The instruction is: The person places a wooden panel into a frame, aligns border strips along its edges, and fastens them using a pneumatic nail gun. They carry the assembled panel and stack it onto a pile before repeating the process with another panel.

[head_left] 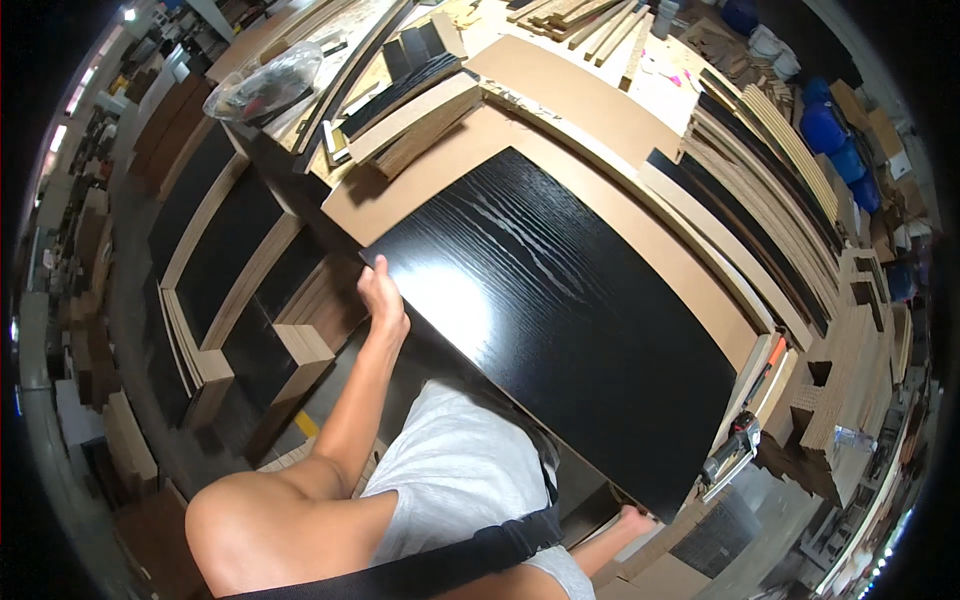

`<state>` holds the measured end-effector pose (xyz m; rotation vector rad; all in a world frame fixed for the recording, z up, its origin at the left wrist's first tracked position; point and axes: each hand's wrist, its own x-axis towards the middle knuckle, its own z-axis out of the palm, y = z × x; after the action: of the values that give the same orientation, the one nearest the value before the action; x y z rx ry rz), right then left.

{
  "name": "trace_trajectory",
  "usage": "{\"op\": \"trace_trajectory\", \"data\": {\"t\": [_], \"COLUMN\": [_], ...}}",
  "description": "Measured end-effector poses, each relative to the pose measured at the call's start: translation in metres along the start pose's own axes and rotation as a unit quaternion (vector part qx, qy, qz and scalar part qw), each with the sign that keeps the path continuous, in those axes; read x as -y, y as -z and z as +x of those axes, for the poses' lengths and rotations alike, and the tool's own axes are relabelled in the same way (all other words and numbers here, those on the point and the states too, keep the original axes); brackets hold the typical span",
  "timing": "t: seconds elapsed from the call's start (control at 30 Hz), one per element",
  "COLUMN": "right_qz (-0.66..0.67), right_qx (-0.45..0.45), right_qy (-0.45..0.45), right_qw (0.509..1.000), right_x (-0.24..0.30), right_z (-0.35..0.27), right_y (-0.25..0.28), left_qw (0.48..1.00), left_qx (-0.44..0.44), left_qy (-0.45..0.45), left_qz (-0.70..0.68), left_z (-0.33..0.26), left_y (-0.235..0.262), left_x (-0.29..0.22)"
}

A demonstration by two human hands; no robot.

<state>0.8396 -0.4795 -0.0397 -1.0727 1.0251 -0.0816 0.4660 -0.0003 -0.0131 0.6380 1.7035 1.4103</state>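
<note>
bare left arm point(362, 405): bent, reaching far forward | bare left hand point(384, 302): gripping, thumb up front, other fingers mostly hidden | bare right forearm point(603, 549): low, off to the right | bare right hand point(634, 520): small, fingers hard to see

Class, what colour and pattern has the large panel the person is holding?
The panel is glossy black with streaky, wood-like grain, seen in the head view.

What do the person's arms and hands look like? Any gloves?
No gloves: the left hand and left arm are bare up to the shoulder, where a sleeveless light-grey cloth top begins. I see no watch on that wrist. A wide black strap with a buckle crosses the top. The right hand is bare too, but only partly visible.
</note>
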Motion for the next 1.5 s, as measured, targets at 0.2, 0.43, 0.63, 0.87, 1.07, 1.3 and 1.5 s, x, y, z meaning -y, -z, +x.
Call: {"op": "trace_trajectory", "data": {"t": [0.2, 0.43, 0.63, 0.87, 1.07, 1.3, 1.5], "right_qz": [0.003, -0.083, -0.181, -0.166, -0.123, -0.101, -0.089], "right_qx": [0.033, 0.01, 0.036, 0.079, 0.147, 0.187, 0.188], "right_qy": [-0.183, -0.209, -0.177, -0.057, -0.086, -0.115, -0.099], "right_qw": [0.982, 0.974, 0.967, 0.981, 0.978, 0.97, 0.973], "right_x": [-0.021, -0.032, -0.016, -0.006, 0.002, 0.005, 0.014], "right_z": [-0.022, -0.009, -0.016, -0.055, 0.005, -0.028, -0.037], "right_y": [0.007, 0.007, -0.008, -0.019, -0.029, -0.093, -0.122], "left_qw": [0.97, 0.935, 0.955, 0.961, 0.93, 0.915, 0.903], "left_qx": [0.103, 0.138, 0.11, 0.172, 0.265, 0.317, 0.349], "left_qy": [0.172, 0.319, 0.26, 0.208, 0.256, 0.229, 0.235], "left_qz": [0.137, 0.074, 0.091, 0.06, -0.002, 0.098, 0.092], "left_z": [0.031, 0.034, 0.011, 0.0, -0.014, -0.015, 0.005], "left_y": [0.051, 0.047, 0.032, 0.008, -0.029, -0.053, -0.069], "left_x": [0.06, 0.065, 0.016, 0.041, 0.028, 0.013, 0.031]}}
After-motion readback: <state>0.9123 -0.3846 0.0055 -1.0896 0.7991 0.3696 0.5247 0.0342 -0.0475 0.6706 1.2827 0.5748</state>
